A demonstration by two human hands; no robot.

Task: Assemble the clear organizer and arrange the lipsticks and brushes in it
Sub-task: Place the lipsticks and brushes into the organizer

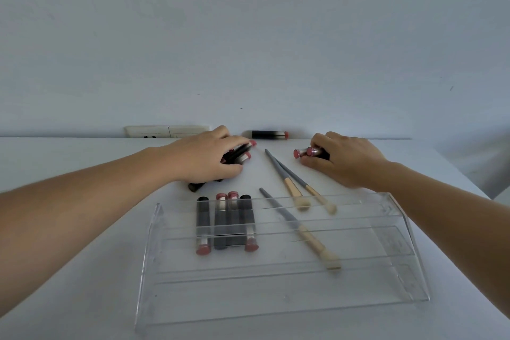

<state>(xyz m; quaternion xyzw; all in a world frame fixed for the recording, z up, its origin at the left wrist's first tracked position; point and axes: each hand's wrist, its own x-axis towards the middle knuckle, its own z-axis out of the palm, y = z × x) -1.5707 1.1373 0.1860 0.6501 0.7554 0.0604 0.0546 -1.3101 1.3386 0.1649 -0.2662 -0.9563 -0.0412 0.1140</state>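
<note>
Organizer nearest; four lipsticks behind its left; brushes right of them.

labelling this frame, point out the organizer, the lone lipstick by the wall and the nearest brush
organizer (281,309): head view, on its near front wall
lone lipstick (269,134): head view, on its dark middle
nearest brush (278,211): head view, on its grey handle

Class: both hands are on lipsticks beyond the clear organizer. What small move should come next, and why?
Probably lift the right hand with its lipsticks toward the organizer: its tiers look empty, with everything apparently lying on the table behind.
</note>
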